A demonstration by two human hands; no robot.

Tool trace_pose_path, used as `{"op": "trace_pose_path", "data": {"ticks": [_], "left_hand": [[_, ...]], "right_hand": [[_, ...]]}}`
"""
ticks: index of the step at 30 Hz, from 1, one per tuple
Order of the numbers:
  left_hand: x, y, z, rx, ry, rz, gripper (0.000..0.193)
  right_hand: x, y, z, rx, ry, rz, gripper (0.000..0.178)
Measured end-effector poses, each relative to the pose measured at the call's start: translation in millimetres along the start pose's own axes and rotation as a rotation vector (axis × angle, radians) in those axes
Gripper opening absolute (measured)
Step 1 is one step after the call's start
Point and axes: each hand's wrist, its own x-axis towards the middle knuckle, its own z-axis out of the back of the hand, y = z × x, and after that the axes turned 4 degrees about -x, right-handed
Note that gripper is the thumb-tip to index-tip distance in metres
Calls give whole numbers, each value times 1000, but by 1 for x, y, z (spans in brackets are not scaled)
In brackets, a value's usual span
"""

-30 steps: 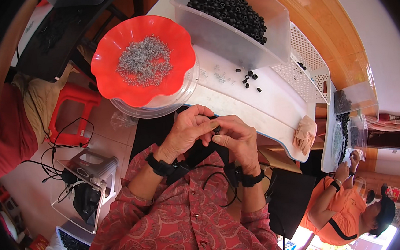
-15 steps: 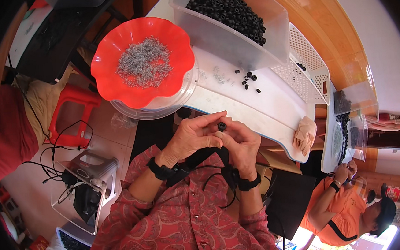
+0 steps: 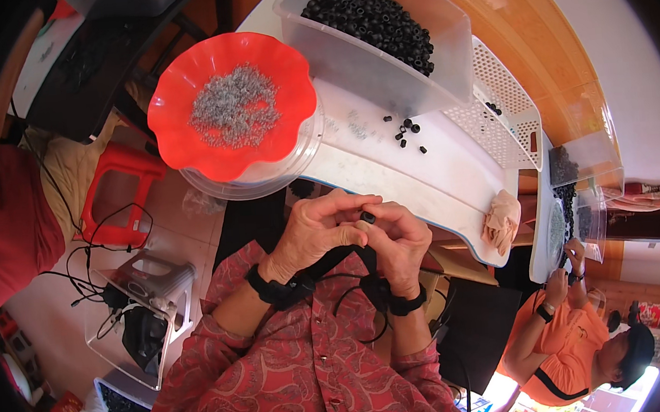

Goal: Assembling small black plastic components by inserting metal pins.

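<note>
A small black ring-shaped plastic part [image 3: 367, 217] is pinched at the fingertips of my right hand [image 3: 400, 248], its side turned up. My left hand [image 3: 310, 229] is closed close against it, index finger and thumb reaching to the part; whatever sits between its fingertips is too small to make out. Both hands hover just off the near edge of the white table [image 3: 414, 188]. Beyond them to the left is a red scalloped bowl [image 3: 169, 79] with many tiny clear pieces [image 3: 233, 109]. A translucent bin [image 3: 450, 57] holds a heap of similar black parts [image 3: 370, 25].
Several loose black parts [image 3: 402, 132] lie on the table before the bin. A white perforated basket [image 3: 527, 132] and a pale cloth [image 3: 502, 219] are at the right. Another person in orange [image 3: 562, 343] works farther right. A red stool [image 3: 105, 200] and cables stand left.
The black part has tipped in my fingers from hole-up to side-on, and my fingertips have drawn closer around it. The other person's hands have moved apart.
</note>
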Motion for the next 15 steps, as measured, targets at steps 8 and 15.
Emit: {"op": "trace_pose_path", "data": {"ticks": [8,15], "left_hand": [[3,-5,-12,-176,-74,50,57],[11,16,4,-133,-290,65,41]], "right_hand": [[13,13,5,142,-27,-12,38],[80,34,59,300,-480,-36,45]]}}
